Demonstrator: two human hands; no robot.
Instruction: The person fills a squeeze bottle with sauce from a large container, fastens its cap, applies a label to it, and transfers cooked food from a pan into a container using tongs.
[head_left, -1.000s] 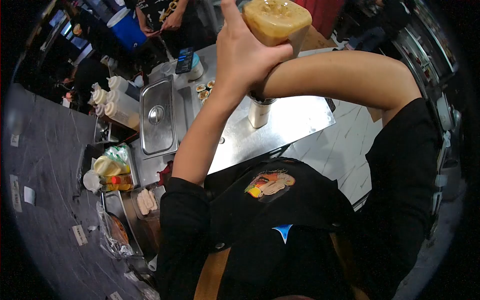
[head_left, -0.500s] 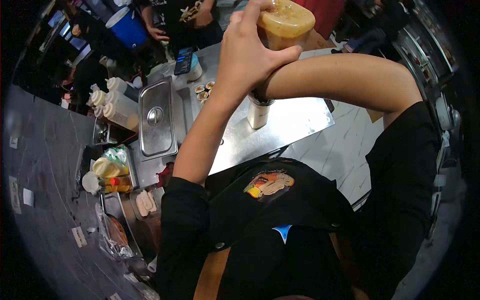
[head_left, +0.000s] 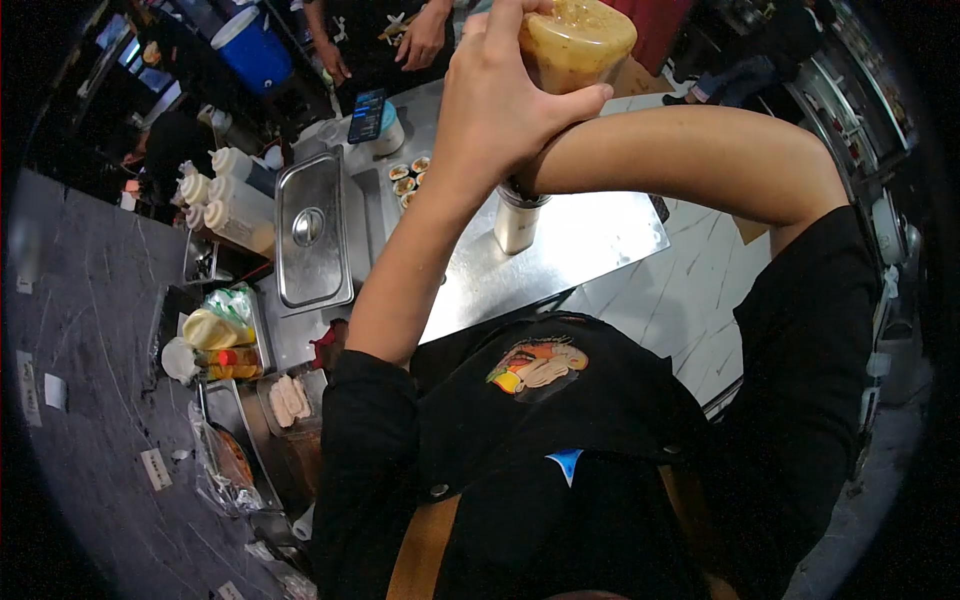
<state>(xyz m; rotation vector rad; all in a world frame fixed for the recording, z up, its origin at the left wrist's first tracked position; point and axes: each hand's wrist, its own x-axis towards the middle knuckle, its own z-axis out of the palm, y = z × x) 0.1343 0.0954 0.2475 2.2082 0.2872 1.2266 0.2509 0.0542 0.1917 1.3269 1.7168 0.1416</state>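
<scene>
My left hand (head_left: 495, 95) is closed around a clear squeeze bottle (head_left: 578, 40) of yellow-brown sauce with specks in it. The bottle's flat base faces up towards me, and its lower end is hidden by my hand and forearm. My right forearm (head_left: 680, 150) crosses behind my left wrist, so the right hand and its fingers are hidden. Just below the crossed wrists, a white container (head_left: 516, 225) with a dark top stands on the steel table (head_left: 600, 240). Several cut rolls (head_left: 404, 183) sit to the left of my left forearm.
A lidded steel pan (head_left: 308, 230), white squeeze bottles (head_left: 235, 205) and a tub with a phone (head_left: 367, 117) on it stand at left. Nearer are sauce bottles (head_left: 225, 340) and a tray of pale food (head_left: 289, 400). Across the table stands a person with lowered hands (head_left: 425, 38).
The sauce bottle has shifted slightly right in my left hand's grip, and its base tilts a little more. The person across the table has moved their hands apart. My arms are otherwise nearly still.
</scene>
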